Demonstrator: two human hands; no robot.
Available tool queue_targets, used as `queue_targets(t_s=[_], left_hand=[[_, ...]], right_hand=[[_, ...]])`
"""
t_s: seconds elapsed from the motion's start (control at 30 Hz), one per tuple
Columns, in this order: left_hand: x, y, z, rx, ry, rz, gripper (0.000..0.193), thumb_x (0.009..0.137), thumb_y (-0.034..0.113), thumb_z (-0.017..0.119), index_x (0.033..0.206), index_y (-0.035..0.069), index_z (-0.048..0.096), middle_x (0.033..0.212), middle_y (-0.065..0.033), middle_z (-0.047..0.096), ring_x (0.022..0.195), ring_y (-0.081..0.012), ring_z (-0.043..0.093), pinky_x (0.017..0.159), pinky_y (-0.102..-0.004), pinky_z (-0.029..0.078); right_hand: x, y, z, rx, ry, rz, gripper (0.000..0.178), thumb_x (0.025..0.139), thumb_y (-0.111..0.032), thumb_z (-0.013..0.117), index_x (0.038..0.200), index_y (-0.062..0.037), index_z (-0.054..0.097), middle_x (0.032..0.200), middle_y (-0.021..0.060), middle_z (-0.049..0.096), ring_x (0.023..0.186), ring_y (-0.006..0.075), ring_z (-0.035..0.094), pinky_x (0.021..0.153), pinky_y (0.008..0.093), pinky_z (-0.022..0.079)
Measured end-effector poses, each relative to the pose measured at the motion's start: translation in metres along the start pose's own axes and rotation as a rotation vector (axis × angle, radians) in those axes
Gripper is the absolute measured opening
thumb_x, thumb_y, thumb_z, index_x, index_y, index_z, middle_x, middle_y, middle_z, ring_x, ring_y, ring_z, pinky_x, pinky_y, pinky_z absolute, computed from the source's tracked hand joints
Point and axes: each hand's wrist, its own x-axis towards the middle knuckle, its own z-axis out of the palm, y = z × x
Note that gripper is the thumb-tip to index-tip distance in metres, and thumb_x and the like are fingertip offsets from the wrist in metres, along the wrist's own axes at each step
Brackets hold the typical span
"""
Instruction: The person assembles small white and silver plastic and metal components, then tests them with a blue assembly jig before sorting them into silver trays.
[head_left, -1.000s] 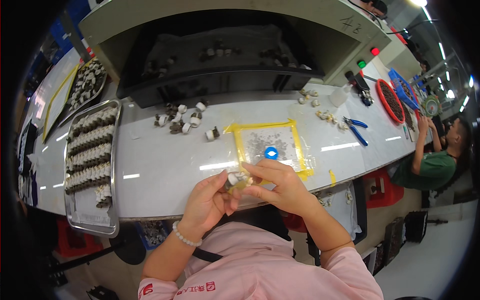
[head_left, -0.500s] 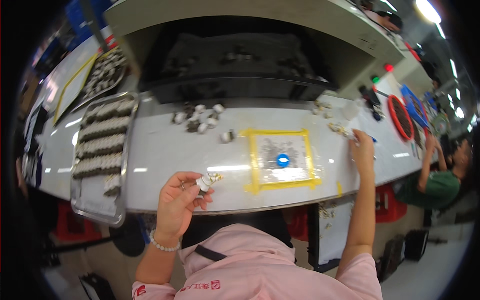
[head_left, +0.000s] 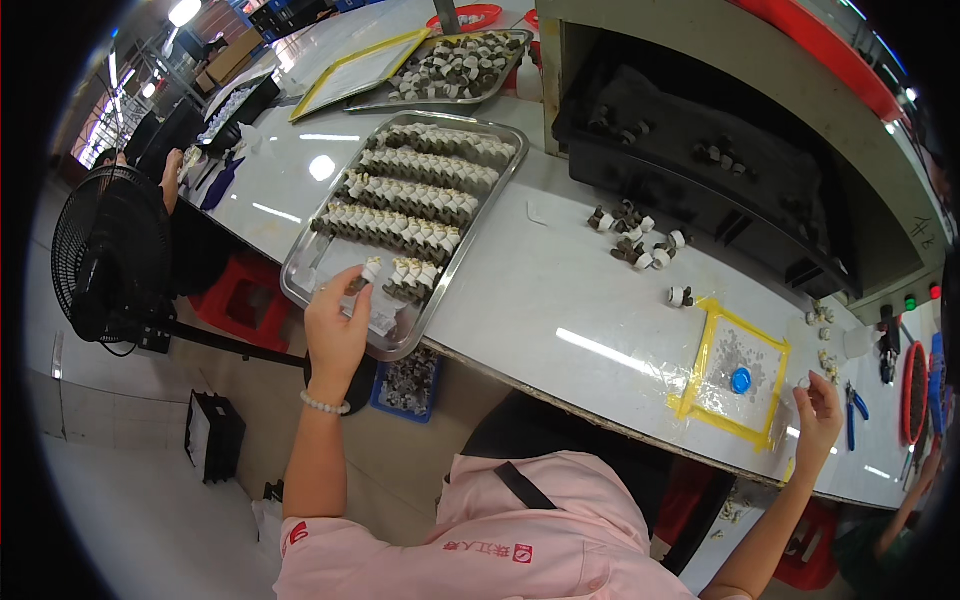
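Observation:
My left hand (head_left: pixel 336 322) pinches a small white-and-dark part (head_left: pixel 372 268) between thumb and fingers, over the near end of a metal tray (head_left: pixel 512 168). In that tray stand several neat rows of like parts (head_left: pixel 395 228), white on top and dark below. The held part is beside the short front row (head_left: pixel 412 274). Far to the right, my right hand (head_left: pixel 820 412) is closed at the fingertips on a tiny whitish piece (head_left: pixel 803 383), too small to name. It is beside a yellow-taped square (head_left: pixel 700 372) with a blue round cap (head_left: pixel 740 381) on it.
Loose white-and-dark parts (head_left: pixel 640 240) lie in a cluster before a black bin (head_left: pixel 690 195). A second tray (head_left: pixel 510 80) heaped with parts stands behind, near a white bottle (head_left: pixel 528 75). Blue-handled pliers (head_left: pixel 851 415) lie at right; a black fan (head_left: pixel 110 250) stands at left.
The view has swung left. My left hand has carried its part from the table's front edge to the tray. My right hand has drawn back from the small pieces at the right.

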Motion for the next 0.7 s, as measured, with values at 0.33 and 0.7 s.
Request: queue_targets(t_s=[0.33,0.7], left_hand=[[0.005,0.003,0.013,0.055,-0.103,0.036,0.026,0.086,0.015,0.058,0.104,-0.004,0.06,0.095,-0.0203,0.061,0.089,-0.0332,0.056,0.08,-0.0376,0.043],[0.008,0.181,0.114,-0.4,-0.415,0.518,0.035,0.075,0.012,0.068,0.107,0.0,0.059,0.108,-0.0177,0.055,0.102,-0.0302,0.053,0.087,-0.0344,0.043]], right_hand=[[-0.027,-0.034,0.013,0.002,-0.035,-0.078,0.029,0.075,0.004,0.062,0.104,0.0031,0.062,0.096,0.009,0.057,0.086,0.0149,0.055,0.077,0.0238,0.044],[-0.022,-0.079,0.029,-0.028,-0.162,-0.134,0.025,0.069,0.0,0.068,0.094,0.0022,0.065,0.085,0.0105,0.061,0.078,0.02,0.059,0.071,0.0273,0.046]])
